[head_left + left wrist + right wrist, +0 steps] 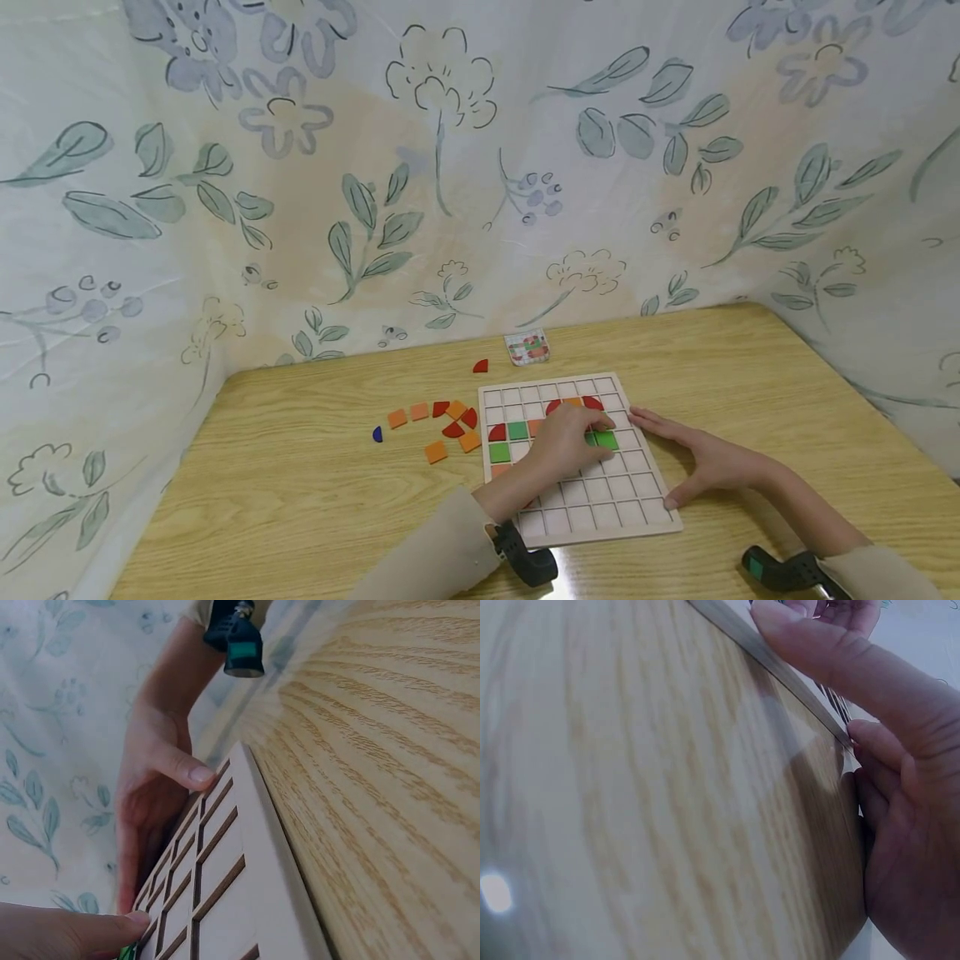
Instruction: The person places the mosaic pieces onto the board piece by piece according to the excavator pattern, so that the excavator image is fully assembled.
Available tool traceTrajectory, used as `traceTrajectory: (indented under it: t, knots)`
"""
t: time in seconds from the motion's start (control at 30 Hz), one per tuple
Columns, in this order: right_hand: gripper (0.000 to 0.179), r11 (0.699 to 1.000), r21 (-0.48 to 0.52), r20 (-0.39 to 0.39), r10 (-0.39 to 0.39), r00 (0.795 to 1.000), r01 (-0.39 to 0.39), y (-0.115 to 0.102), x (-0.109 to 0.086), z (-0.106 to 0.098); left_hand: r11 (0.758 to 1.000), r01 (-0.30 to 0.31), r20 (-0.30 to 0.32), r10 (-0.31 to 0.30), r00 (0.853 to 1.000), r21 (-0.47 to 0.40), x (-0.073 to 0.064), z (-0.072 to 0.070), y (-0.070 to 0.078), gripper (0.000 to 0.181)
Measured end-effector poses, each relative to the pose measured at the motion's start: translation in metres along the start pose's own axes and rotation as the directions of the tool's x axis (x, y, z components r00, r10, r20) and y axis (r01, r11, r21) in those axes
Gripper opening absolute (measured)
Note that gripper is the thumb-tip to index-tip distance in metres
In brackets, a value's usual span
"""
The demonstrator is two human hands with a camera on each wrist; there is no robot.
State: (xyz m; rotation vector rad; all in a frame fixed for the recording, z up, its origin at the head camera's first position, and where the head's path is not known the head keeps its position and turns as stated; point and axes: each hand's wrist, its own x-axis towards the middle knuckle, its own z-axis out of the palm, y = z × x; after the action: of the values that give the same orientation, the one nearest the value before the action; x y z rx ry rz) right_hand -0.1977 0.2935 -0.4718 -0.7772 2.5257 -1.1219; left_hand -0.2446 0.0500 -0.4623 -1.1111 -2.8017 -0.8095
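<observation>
A pale wooden grid board [630, 486] lies on the table, holding several coloured tiles in its upper and left cells. My left hand [566, 442] reaches over it, with thumb and fingertips at opposite edges of a bright green square tile [606, 440] near the right side. Part of the tile row is hidden beneath this hand. My right hand [720, 460] stretches along the board's right edge, fingers straight and thumb spread to the lower corner. In the left wrist view, that thumb touches the rim; the green tile [127, 951] shows just under my left thumb.
Left of the board lie loose orange squares [436, 452], red quarter-circles [453, 429] and a blue half-circle [378, 434]. Behind it are a red quarter-circle [481, 366] and a small pattern card [528, 347]. Floral cloth [480, 233] hangs along the table's back and sides.
</observation>
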Motion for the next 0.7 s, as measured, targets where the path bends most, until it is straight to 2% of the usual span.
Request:
traceTrajectory:
  t: [0.4, 0.53, 0.7]
  knots:
    - [0.103, 0.998, -0.042, -0.006, 0.055, 0.998, -0.055, -0.002, 0.001, 0.002, 1.0, 0.001, 0.022, -0.001, 1.0, -0.002, -0.002, -0.001, 0.0, 0.031]
    - [0.103, 0.997, -0.05, -0.013, 0.058, 0.998, -0.058, -0.001, 0.001, 0.002, 0.999, 0.012, 0.038, -0.01, 0.999, -0.047, -0.005, -0.007, -0.001, 0.033]
    - [0.102, 0.997, -0.053, -0.02, 0.047, 0.999, -0.048, -0.001, 0.0, 0.001, 0.988, 0.047, 0.033, -0.042, 0.999, -0.144, -0.009, -0.016, -0.006, 0.033]
